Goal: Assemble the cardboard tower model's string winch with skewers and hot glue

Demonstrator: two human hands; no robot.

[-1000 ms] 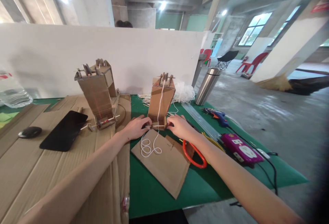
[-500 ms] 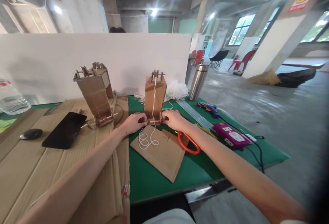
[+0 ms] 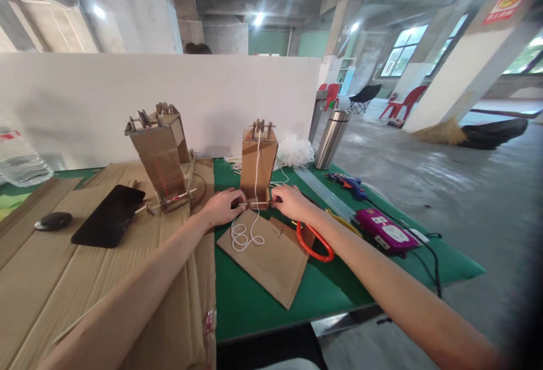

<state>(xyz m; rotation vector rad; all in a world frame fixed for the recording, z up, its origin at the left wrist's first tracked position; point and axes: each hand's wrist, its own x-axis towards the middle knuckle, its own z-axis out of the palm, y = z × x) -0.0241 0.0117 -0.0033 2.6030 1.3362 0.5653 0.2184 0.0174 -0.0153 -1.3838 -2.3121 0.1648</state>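
Note:
Low at the front of a small cardboard tower (image 3: 250, 167), a thin wooden stick (image 3: 257, 203) lies crosswise. My left hand (image 3: 224, 207) pinches its left end between thumb and finger. At the opposite end my right hand (image 3: 289, 201) is closed on the stick, its fingertips partly hidden. White string (image 3: 257, 173) runs from the stick pieces on the tower's top, down its front and over the crosswise stick. The string's loose loops rest on a flat cardboard piece (image 3: 271, 262) before the tower.
Orange-handled scissors (image 3: 313, 248) lie beneath my right forearm. Farther right are a purple power strip (image 3: 385, 231), a glue gun (image 3: 352, 184) and a steel flask (image 3: 332, 139). At left stand a second cardboard tower (image 3: 159, 155), a black phone (image 3: 108, 215) and a mouse (image 3: 53, 221).
The view has shifted slightly, moving everything a little right and down. Both hands stay at the stick's ends; the left fingers now show a clearer pinch.

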